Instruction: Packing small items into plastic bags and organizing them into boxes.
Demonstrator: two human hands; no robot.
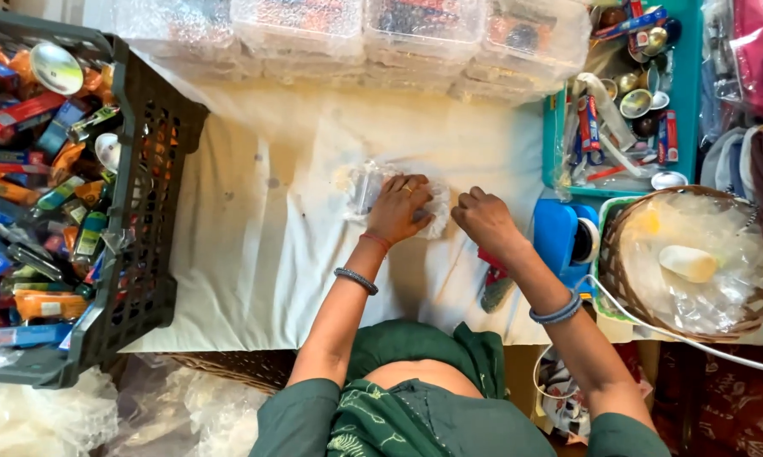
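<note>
Bubble-wrapped packet (371, 188) located on white cloth (263, 254), well right of black crate (149, 195). Packet pressed flat under left hand (398, 207), fingers spread. Right hand (485, 220) curled closed, just right of packet; whether anything gripped cannot be told. Blue tape dispenser (565, 237) beside right hand; wicker basket (618, 254) farther right.

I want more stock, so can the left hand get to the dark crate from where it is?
Probably yes: the left hand rests on a bubble-wrap bundle, and only bare white cloth lies between it and the crate.
</note>
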